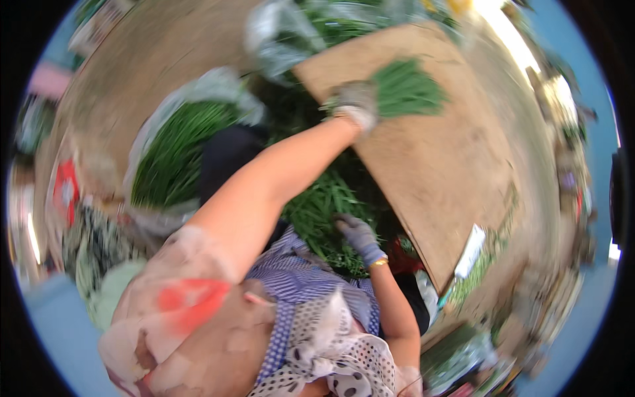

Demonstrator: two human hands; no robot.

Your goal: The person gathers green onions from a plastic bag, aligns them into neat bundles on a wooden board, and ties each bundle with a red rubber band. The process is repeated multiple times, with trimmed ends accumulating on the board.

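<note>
My left hand (358, 97), in a pale knitted work glove, reaches across to the wooden board (426, 164). It grips a bunch of long green leaves (409, 88), probably chives; the leaf ends fan out to the right over the board, and the stem ends poke out left of the glove. In a grey-purple glove, my right hand (359, 238) is low over loose green leaves (322, 213) heaped at my lap. Blur hides whether its fingers hold any of them. A knife (470, 251) with a bright blade and teal handle lies at the board's near right edge.
A clear plastic bag (218, 84) holding long green leaves (178, 154) stands at my left. More bagged greens (342, 27) are beyond the board. Cut green bits (471, 288) lie beside the knife. Plastic-wrapped goods (459, 355) sit at lower right.
</note>
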